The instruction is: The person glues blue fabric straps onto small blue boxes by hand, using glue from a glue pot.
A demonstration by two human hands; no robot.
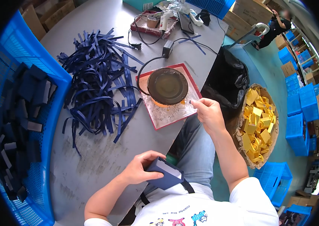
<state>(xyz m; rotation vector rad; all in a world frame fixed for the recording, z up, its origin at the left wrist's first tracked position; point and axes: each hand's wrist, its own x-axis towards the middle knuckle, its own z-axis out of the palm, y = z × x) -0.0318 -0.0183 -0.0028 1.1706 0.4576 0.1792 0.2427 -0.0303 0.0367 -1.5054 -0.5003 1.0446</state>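
My left hand (138, 169) is wrapped round a small navy box (169, 180) with a pale inner face, held close over my lap at the table's edge. My right hand (209, 113) is pinched beside a round pot (167, 86) of brownish liquid. A tiny dark bit shows at its fingertips; I cannot tell what it is. The pot stands in a shallow red-rimmed tray (155, 122) with a whitish, smeared bottom, and a cord runs from it. A tangled heap of navy ribbons (95, 83) lies on the table left of the pot.
At the left, a blue crate (59, 71) holds several navy boxes (35, 86). A glue gun (164, 20) and cords lie at the back. Right of the table are a black bag (227, 75) and a carton of yellow pieces (257, 128). A person (276, 28) stands far off.
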